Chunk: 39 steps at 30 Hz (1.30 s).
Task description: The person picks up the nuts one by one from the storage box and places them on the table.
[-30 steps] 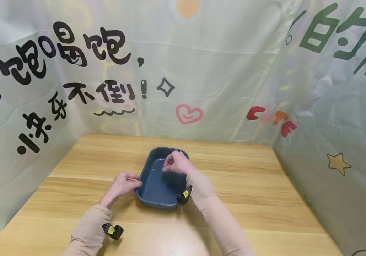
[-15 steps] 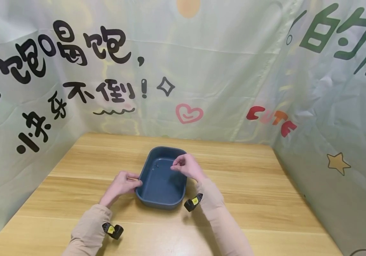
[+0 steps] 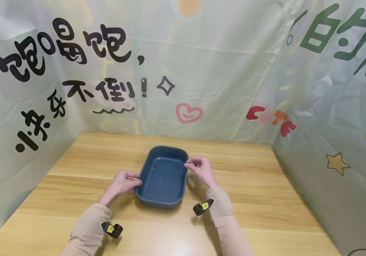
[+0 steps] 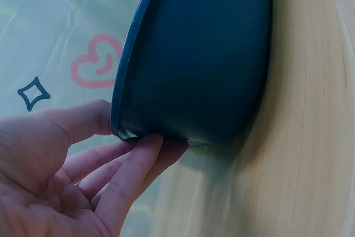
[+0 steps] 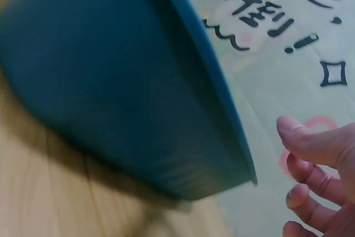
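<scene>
While our left hand (image 3: 122,183) clamped the rim of the blue tub (image 3: 162,181), we held our right hand (image 3: 204,171) just beside its opposite rim, thumb and fingers apart; wooden table (image 3: 259,192) lay under the tub.

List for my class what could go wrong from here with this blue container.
The left grip pinches only one side of the blue container, so lifting now might tip it.
The right grip, close to the opposite side but not holding it, could bump it.
The tiny specks inside, if loose, may slide.
</scene>
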Motion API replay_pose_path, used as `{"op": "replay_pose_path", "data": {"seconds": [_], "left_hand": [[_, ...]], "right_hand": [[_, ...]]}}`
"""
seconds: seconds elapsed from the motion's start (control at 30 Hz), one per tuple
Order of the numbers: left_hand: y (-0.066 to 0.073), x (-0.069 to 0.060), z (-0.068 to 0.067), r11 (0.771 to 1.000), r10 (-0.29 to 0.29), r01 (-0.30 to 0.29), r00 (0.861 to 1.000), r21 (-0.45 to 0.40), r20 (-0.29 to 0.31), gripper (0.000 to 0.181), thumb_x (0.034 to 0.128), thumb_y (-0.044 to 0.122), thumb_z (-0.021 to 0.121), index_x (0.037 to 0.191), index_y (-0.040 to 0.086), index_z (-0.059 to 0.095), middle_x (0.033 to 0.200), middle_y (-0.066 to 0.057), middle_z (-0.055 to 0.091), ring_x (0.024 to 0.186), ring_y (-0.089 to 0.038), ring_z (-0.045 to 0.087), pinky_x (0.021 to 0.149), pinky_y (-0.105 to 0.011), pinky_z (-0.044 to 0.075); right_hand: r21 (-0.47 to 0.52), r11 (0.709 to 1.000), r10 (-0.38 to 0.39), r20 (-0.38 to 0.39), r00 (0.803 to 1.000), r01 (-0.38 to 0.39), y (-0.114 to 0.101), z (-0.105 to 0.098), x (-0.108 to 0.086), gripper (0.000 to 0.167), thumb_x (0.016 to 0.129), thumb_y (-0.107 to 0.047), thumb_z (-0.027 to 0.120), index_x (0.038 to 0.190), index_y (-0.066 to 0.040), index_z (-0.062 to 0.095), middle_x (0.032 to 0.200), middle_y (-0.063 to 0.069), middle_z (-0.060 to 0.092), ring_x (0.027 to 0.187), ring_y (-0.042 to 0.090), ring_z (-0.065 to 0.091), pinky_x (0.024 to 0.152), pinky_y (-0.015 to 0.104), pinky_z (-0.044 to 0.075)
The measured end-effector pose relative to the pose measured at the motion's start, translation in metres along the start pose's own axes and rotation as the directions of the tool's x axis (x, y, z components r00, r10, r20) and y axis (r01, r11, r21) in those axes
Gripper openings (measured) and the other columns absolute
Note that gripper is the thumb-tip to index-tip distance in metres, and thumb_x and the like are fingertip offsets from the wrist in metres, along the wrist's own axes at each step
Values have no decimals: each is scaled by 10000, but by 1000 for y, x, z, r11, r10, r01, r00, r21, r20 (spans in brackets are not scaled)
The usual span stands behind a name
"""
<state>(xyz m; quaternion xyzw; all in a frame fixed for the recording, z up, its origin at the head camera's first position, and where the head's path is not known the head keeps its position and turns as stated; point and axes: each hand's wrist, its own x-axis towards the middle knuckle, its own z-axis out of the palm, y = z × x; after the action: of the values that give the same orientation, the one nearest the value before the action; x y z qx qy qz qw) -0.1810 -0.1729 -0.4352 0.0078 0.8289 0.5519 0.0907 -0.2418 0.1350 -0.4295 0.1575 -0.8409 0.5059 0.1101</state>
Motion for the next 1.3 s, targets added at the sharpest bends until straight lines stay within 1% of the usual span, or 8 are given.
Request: {"op": "replay_pose_path", "data": {"seconds": [0.17,0.37,0.53,0.8,1.0,1.1,1.2,1.3], "left_hand": [[2,-1,-1,1000,0,0,1000,7,5,461,878,25,685,1248,-219,559,1104,-368,690,944,-384,745,782,-410,660],[2,-1,-1,1000,-9,9,1000,9,-2,473,874,33,692,1254,-214,559,1112,-367,689,952,-379,745,783,-403,660],[3,-1,0,1000,-9,9,1000,8,-5,470,873,29,693,1251,-217,560,1110,-368,689,948,-378,745,782,-404,661],[4,-2,0,1000,-8,8,1000,9,-1,465,877,25,687,1251,-219,557,1106,-367,691,943,-378,746,783,-409,660],[5,-3,0,1000,-8,8,1000,11,-4,462,878,26,691,1248,-219,560,1112,-370,687,947,-381,744,771,-393,662],[5,-3,0,1000,-9,9,1000,4,-1,459,878,24,690,1245,-219,561,1113,-371,686,947,-376,745,770,-391,662],[5,-3,0,1000,-5,5,1000,-7,5,456,879,22,685,1244,-223,560,1108,-372,687,938,-362,748,769,-390,662],[5,-3,-1,1000,-1,1,1000,-14,6,454,876,18,685,1238,-225,562,1090,-370,693,914,-339,754,763,-387,663]], "right_hand": [[13,1000,26,-58,998,-25,15,-10,-8,90,838,-69,794,870,12,770,770,201,718,577,39,483,516,135,376],[-37,995,89,-98,991,-93,32,-24,-18,99,852,-98,783,907,-16,784,832,153,749,690,35,536,608,159,417],[-51,987,146,-126,981,-154,45,-34,-25,122,865,-113,772,938,-17,780,927,165,765,765,83,581,686,174,452],[-46,975,209,-145,967,-217,62,-44,-32,150,876,-125,763,984,-22,774,964,171,762,742,101,592,679,166,485],[-90,970,211,-142,967,-225,70,-47,-35,153,873,-116,763,984,-11,771,930,182,762,692,78,579,636,161,474],[-112,970,199,-134,971,-214,74,-47,-36,138,871,-103,762,974,-12,775,967,181,770,729,70,577,673,153,474],[-118,974,181,-126,975,-196,77,-47,-36,129,874,-96,760,965,-6,777,988,190,773,766,105,615,697,161,489],[-110,974,185,-116,976,-198,81,-46,-37,120,868,-88,764,958,-10,781,992,185,776,814,138,654,730,164,504]]}}
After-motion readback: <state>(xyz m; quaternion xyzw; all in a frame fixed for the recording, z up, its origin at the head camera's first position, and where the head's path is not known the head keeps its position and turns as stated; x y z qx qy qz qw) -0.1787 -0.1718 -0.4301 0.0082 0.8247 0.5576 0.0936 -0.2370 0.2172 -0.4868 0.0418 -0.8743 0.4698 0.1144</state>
